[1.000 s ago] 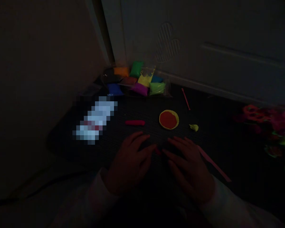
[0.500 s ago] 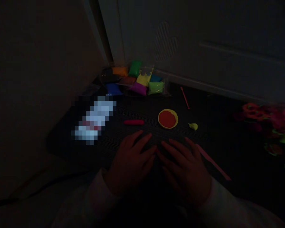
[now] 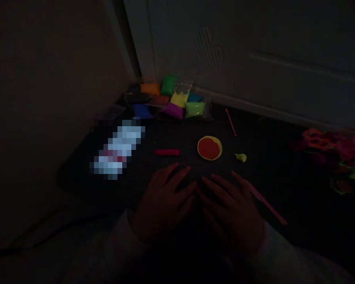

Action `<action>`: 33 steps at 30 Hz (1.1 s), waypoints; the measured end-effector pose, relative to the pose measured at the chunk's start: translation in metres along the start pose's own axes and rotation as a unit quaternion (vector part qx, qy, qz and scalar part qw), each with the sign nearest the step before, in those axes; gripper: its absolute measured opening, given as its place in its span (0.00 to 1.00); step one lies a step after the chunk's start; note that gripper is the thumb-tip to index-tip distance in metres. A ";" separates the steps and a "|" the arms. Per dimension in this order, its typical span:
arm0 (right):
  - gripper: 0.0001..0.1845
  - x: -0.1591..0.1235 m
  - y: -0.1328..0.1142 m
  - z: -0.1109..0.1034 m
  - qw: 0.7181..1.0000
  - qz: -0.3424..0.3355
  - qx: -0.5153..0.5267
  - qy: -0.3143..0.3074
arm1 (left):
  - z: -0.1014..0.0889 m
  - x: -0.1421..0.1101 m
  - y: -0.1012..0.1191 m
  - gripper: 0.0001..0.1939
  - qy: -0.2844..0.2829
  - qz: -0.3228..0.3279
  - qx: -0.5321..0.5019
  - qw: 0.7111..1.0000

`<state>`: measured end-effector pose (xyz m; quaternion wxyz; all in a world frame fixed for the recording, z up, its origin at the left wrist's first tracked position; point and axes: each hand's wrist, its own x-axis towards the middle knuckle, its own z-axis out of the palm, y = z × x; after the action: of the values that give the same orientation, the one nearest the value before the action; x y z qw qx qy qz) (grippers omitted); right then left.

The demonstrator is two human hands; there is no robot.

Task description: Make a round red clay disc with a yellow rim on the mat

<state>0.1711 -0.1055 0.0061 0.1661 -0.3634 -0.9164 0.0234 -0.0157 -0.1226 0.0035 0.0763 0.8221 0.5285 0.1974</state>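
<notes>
In dim light my left hand (image 3: 164, 203) lies low over the dark table, its fingers stretched and spread. Opposite it, my right hand (image 3: 232, 211) is held the same way, fingertips almost meeting those of the left. A faint reddish-pink bit shows between the fingertips; what it is and what lies under the palms I cannot make out. Just beyond the left fingers is a pink clay roll (image 3: 167, 152). Past the right fingers sit a round yellow-rimmed clay piece with a red centre (image 3: 208, 148) and a small yellow clay lump (image 3: 241, 158). A pink flat modelling tool (image 3: 268, 203) lies beside my right hand.
Bags of coloured clay (image 3: 171, 100) are heaped at the back, against a pale wall (image 3: 254, 31). A thin pink stick tool (image 3: 230, 122) lies near them. A blurred-out bright screen (image 3: 118, 148) is at the left. Colourful flower-like pieces (image 3: 340, 154) stand at the right.
Both hands keep nearly the same pose and place. The whole view has shifted very slightly; nothing else has visibly moved.
</notes>
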 end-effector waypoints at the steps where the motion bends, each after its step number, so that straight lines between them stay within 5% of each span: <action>1: 0.14 0.000 0.000 0.000 1.000 -0.002 0.000 0.001 | 0.000 0.000 0.000 0.14 0.001 -0.001 0.002 1.000; 33: 0.14 -0.002 0.001 -0.001 1.000 0.004 0.007 0.004 | 0.000 0.001 0.000 0.14 0.015 -0.005 0.033 0.999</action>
<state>0.1736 -0.1067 0.0067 0.1723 -0.3665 -0.9139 0.0286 -0.0154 -0.1217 0.0042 0.0418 0.8184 0.5400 0.1920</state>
